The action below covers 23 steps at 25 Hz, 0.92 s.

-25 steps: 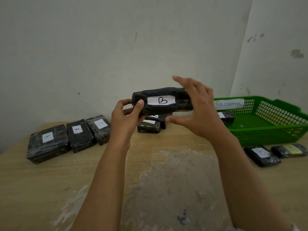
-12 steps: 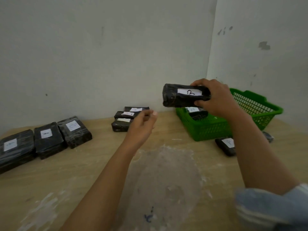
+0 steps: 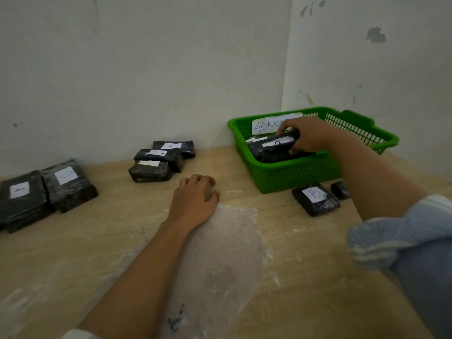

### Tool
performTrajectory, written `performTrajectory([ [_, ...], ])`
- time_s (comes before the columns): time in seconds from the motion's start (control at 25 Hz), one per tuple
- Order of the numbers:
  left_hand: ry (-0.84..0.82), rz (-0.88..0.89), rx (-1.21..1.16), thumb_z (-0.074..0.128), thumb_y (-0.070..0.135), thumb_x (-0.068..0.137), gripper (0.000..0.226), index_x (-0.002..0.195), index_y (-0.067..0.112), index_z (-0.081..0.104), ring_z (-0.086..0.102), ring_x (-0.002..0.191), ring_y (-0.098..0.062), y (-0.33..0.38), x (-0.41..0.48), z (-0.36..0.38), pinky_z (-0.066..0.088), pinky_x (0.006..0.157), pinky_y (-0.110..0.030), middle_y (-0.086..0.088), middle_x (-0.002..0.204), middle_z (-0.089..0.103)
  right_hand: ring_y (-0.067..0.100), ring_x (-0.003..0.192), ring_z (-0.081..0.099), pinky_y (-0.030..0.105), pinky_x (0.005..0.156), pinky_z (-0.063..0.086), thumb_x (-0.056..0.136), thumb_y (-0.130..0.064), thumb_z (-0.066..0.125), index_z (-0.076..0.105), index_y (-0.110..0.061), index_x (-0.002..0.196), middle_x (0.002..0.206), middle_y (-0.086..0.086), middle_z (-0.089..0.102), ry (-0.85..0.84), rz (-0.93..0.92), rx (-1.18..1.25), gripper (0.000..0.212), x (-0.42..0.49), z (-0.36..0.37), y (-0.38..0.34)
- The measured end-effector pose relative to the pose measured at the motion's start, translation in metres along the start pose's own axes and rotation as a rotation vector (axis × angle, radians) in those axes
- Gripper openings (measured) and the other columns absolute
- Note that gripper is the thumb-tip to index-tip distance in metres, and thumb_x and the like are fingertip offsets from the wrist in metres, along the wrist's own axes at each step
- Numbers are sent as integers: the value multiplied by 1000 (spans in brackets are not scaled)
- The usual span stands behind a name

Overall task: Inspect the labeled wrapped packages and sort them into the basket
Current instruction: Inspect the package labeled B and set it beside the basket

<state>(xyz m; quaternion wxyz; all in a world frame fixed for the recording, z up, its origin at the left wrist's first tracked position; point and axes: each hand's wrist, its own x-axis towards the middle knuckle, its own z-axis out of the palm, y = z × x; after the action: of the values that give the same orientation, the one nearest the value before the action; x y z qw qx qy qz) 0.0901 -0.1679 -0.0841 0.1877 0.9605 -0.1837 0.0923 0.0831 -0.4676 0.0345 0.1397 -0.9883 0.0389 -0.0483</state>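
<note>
While your right hand [image 3: 308, 135] is gripping the wrapped package [image 3: 274, 150] inside the green basket [image 3: 293, 174] at right of frame, apparently setting it label-up for reading, your left hand [image 3: 195, 201] is resting loosely curled and empty on the surface [image 3: 97, 253] at centre, probably bracing your reach.

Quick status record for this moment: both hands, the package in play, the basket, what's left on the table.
right hand: grips the wrapped package inside the green basket
left hand: loosely curled, resting on table, holding nothing
basket label: "ABNO" visible, rest behind the hand
also in basket: another package, partly hidden
outside basket: B package and small package in front; three-package cluster mid-table; two-package pair far left
</note>
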Motion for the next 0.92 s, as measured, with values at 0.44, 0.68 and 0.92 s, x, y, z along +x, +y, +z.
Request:
performTrajectory([
  [0.44, 31, -13, -4, 51, 44, 100, 36, 132, 28, 58, 40, 129, -26, -3, 3, 3, 37, 106, -41, 2, 140, 52, 32, 129, 50, 44, 105, 45, 77, -5, 82, 59, -32, 135, 147, 9, 52, -111, 43, -133, 67, 14, 7, -13],
  [0.68, 65, -14, -172, 59, 33, 97, 29, 123, 23, 65, 48, 123, -24, -7, 0, -6, 41, 99, -35, 0, 130, 59, 14, 97, 66, 42, 93, 55, 87, -16, 64, 66, -31, 119, 113, -3, 70, 357, -167, 216, 36, -29, -3, -86],
  [0.92, 480, -251, -253, 59, 10, 87, 28, 112, 19, 69, 50, 118, -36, -64, 9, -51, 34, 96, -32, -9, 126, 58, 15, 92, 68, 39, 89, 56, 87, -20, 64, 69, -29, 108, 95, -9, 70, 182, -249, 404, 24, -42, 102, -183],
])
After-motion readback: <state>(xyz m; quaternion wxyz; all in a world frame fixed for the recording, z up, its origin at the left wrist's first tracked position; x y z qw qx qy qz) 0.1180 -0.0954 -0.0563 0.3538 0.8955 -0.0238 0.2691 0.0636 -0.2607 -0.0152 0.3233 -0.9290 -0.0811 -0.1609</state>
